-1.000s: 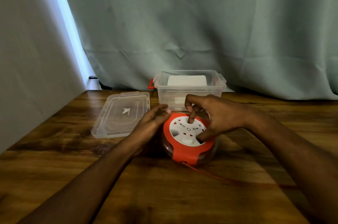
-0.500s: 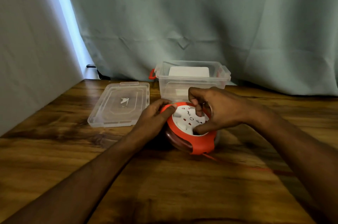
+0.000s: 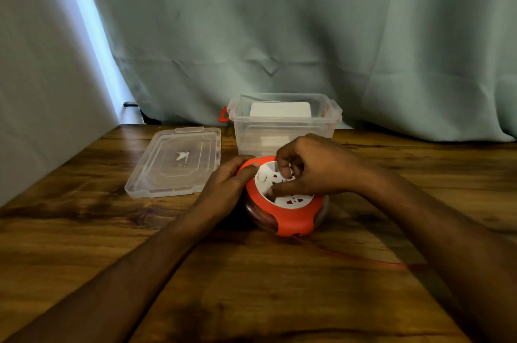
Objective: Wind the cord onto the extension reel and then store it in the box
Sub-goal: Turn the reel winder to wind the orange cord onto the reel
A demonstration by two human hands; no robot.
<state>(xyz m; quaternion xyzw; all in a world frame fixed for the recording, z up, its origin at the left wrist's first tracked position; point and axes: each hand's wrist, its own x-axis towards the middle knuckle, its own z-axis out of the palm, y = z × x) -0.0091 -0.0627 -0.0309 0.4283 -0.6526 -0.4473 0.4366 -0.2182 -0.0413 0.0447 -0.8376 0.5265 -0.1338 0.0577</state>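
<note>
While the reel [image 3: 285, 200] sits tilted on the bench [image 3: 84, 230] just in front of the open box [image 3: 284, 130], the left hand [image 3: 226, 191] holds its orange rim at the left side with fingers curled over the edge. The right hand [image 3: 313, 166] is curled over the white socket face, fingertips pressed into it. A loose red cord [image 3: 363, 258] trails rightward across the bench; the lid [image 3: 176, 163] lies flat left of the box.

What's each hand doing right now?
Left hand: fingers holding the extension reel at its orange rim.
Right hand: fingers curled on the reel's white face.
</note>
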